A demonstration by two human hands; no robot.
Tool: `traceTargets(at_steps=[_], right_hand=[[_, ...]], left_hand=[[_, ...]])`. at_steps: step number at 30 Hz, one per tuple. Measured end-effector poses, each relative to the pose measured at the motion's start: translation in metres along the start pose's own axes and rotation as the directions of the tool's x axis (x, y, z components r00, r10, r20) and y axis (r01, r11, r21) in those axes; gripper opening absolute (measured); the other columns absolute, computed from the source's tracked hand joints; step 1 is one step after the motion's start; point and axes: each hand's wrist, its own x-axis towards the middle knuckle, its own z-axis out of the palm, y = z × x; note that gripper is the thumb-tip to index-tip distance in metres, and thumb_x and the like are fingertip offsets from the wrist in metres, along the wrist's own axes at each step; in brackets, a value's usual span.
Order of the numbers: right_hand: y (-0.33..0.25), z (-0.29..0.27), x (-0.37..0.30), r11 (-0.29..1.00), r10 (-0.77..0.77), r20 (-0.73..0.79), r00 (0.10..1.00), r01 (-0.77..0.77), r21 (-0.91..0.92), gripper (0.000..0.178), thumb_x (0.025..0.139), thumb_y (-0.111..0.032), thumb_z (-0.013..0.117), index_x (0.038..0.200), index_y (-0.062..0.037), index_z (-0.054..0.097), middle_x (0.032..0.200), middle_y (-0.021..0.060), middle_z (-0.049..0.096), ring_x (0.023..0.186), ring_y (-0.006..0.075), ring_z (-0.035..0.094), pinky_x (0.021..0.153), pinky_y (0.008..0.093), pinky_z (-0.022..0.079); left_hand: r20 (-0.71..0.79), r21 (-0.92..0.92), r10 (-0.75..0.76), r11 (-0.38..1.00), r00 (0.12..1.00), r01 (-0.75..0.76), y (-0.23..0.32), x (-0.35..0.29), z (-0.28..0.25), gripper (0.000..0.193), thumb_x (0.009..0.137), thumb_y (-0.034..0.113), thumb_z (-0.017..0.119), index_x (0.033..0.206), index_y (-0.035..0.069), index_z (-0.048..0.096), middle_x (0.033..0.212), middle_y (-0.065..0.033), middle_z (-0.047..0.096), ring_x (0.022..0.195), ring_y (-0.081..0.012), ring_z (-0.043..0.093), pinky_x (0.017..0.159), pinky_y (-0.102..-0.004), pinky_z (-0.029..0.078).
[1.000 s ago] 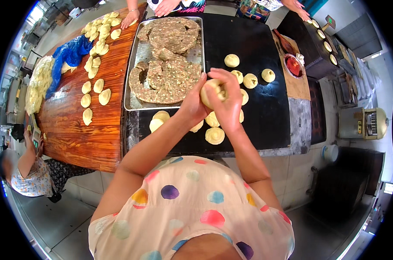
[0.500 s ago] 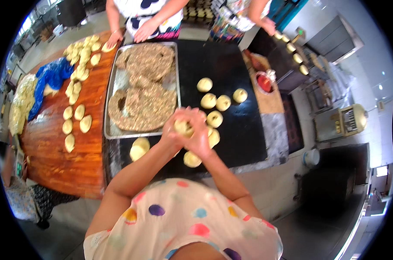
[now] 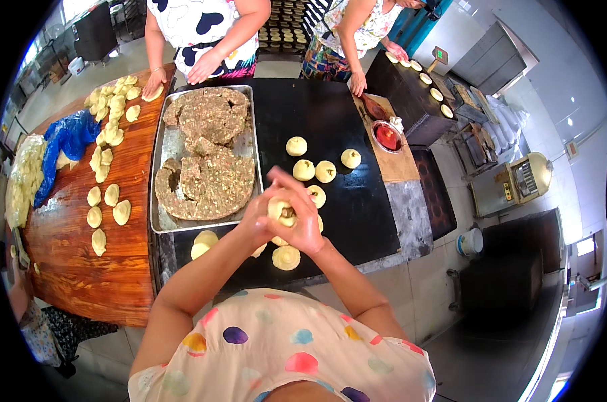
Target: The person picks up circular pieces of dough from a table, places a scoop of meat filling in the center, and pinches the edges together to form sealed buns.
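Note:
Between my palms sits a round dough bun (image 3: pixel 277 209), its top partly gathered around an opening where brownish filling shows. My left hand (image 3: pixel 254 220) wraps its left side, while my right hand (image 3: pixel 306 231) curls round the right side with some fingers raised. Just below my hands a pleated bun (image 3: pixel 286 258) rests on the black worktop (image 3: pixel 357 221). Several more buns, such as one closed bun (image 3: pixel 296 146), lie beyond my right hand. Left of my hands stands a metal tray (image 3: pixel 157 218) with a large mass of ground filling (image 3: pixel 213 184). Two flat dough rounds (image 3: pixel 203 244) lie by my left forearm.
On the left, a wooden table (image 3: pixel 126 268) bears dough pieces (image 3: pixel 121 212) and a blue plastic sheet (image 3: pixel 69 144). Two co-workers stand across the worktop; one's hand (image 3: pixel 155 82) presses dough. A bowl of red liquid (image 3: pixel 387 136) sits on a board (image 3: pixel 400 167) at right.
The worktop has shifted slightly left and down in view. My right fingers have lifted off the bun's top, exposing its opening. The co-worker at far right has leaned further into view.

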Motion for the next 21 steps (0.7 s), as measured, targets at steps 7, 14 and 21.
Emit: traceTargets(at_steps=[7, 14, 21], right_hand=[[0.001, 0.027, -0.011, 0.94, 0.303, -0.314, 0.9, -0.228, 0.252, 0.013, 0.086, 0.003, 0.062, 0.099, 0.0005, 0.062, 0.099, 0.0108, 0.069, 0.099, 0.022, 0.064, 0.1, 0.0385, 0.045], [0.004, 0.033, -0.016, 0.991, 0.131, -0.243, 0.961, -0.127, 0.032, 0.017, 0.081, -0.001, 0.072, 0.081, -0.0071, 0.057, 0.083, 0.0049, 0.067, 0.089, 0.0191, 0.064, 0.105, 0.0454, 0.041], [0.012, 0.039, -0.02, 0.986, 0.166, -0.307, 0.937, -0.167, 0.021, 0.019, 0.091, -0.002, 0.061, 0.11, -0.0018, 0.056, 0.091, 0.0082, 0.07, 0.097, 0.0235, 0.067, 0.106, 0.046, 0.039]], left_hand=[[-0.171, -0.806, -0.358, 0.587, 0.918, 0.078, -0.015, 0.001, 0.011, 0.045, 0.102, 0.04, 0.039, 0.125, 0.003, 0.053, 0.124, -0.0155, 0.058, 0.118, -0.0314, 0.054, 0.105, -0.0447, 0.042], [-0.082, -0.812, -0.299, 0.573, 0.951, 0.11, -0.025, -0.008, 0.014, 0.041, 0.101, 0.032, 0.037, 0.119, -0.002, 0.051, 0.118, -0.0167, 0.058, 0.112, -0.0279, 0.057, 0.101, -0.0406, 0.045], [-0.077, -0.797, -0.362, 0.583, 0.929, 0.161, -0.029, -0.008, -0.001, 0.027, 0.102, 0.026, 0.043, 0.112, 0.005, 0.057, 0.113, -0.0131, 0.062, 0.102, -0.0255, 0.063, 0.094, -0.0389, 0.051]])
